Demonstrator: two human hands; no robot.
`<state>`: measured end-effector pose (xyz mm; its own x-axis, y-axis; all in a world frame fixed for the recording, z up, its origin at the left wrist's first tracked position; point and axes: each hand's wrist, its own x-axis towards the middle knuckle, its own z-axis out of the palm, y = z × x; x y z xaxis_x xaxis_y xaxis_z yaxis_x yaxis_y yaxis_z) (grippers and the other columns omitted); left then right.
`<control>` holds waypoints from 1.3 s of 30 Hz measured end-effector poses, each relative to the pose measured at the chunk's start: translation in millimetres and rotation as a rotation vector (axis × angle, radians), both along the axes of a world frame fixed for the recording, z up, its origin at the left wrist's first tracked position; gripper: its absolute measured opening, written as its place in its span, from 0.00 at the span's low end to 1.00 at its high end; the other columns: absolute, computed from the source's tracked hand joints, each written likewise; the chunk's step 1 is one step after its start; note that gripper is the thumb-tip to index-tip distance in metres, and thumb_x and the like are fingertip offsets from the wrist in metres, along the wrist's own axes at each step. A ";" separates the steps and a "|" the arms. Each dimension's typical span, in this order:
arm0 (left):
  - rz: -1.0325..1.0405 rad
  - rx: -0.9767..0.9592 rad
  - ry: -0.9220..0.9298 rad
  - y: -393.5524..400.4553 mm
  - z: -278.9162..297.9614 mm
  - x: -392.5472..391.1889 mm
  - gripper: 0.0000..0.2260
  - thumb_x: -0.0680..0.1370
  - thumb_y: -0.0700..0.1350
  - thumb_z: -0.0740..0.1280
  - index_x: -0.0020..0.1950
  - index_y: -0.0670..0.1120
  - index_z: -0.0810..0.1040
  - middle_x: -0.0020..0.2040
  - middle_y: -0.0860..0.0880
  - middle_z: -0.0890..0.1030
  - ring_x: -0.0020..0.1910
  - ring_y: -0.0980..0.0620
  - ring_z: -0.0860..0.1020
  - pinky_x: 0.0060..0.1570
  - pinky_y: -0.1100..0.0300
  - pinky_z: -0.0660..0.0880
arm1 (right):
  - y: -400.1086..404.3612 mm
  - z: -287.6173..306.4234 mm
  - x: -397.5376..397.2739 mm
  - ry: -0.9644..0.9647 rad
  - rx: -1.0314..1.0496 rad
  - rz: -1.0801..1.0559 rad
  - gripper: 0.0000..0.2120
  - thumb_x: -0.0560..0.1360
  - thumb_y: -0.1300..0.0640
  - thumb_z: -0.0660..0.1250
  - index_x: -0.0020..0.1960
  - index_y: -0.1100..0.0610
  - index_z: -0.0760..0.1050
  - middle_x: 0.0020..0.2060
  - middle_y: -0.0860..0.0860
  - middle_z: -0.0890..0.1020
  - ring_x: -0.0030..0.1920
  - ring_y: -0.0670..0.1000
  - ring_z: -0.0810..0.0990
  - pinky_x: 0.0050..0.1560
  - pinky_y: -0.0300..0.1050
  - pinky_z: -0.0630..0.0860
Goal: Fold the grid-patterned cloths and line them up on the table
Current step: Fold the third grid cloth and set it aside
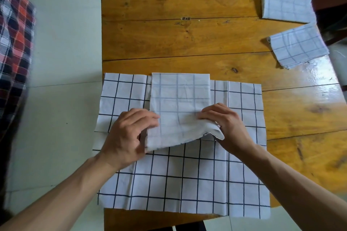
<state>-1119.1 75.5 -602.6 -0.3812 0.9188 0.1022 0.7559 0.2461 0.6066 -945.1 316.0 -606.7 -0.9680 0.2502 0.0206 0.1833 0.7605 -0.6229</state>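
Note:
A partly folded white cloth with faint grid lines (180,99) lies on top of unfolded white cloths with dark grid lines (187,178) spread over the near part of the wooden table (178,39). My left hand (127,137) grips the folded cloth's near left corner. My right hand (223,122) pinches its near right corner, which is lifted and curled. Two folded grid cloths lie at the table's far right, one at the back (287,3) and one nearer (298,45), set at an angle.
A plaid fabric in red, black and white (15,43) hangs at the left over the pale tiled floor (62,43). The spread cloths overhang the table's left edge. A white object (217,223) shows at the bottom edge.

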 end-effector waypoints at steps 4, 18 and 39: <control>0.009 -0.021 0.081 6.1 -9.7 -5.2 0.13 0.73 0.38 0.71 0.56 0.47 0.83 0.58 0.52 0.82 0.59 0.49 0.77 0.55 0.51 0.74 | -1.3 -4.1 0.4 0.015 0.027 -0.017 0.12 0.70 0.60 0.77 0.53 0.57 0.83 0.49 0.51 0.83 0.49 0.53 0.79 0.47 0.49 0.77; 0.202 0.015 -0.164 24.0 -6.8 -9.5 0.15 0.77 0.56 0.66 0.52 0.48 0.86 0.45 0.53 0.84 0.46 0.52 0.80 0.42 0.52 0.79 | -1.6 -3.2 0.7 0.003 0.078 -0.159 0.05 0.73 0.61 0.74 0.49 0.56 0.81 0.40 0.47 0.82 0.43 0.51 0.78 0.42 0.52 0.75; 0.697 -0.034 -0.209 57.4 -10.5 3.3 0.30 0.72 0.48 0.76 0.72 0.49 0.68 0.37 0.56 0.81 0.44 0.46 0.80 0.48 0.46 0.78 | 2.7 8.5 -20.5 -0.207 -0.159 -0.552 0.07 0.74 0.56 0.70 0.39 0.52 0.74 0.28 0.47 0.78 0.32 0.46 0.75 0.31 0.38 0.70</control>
<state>-1115.8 132.9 -613.1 -0.8875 0.4567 -0.0610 0.2860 0.6498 0.7043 -965.6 318.7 -598.2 -0.6748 0.7004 -0.2326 0.6530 0.4198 -0.6304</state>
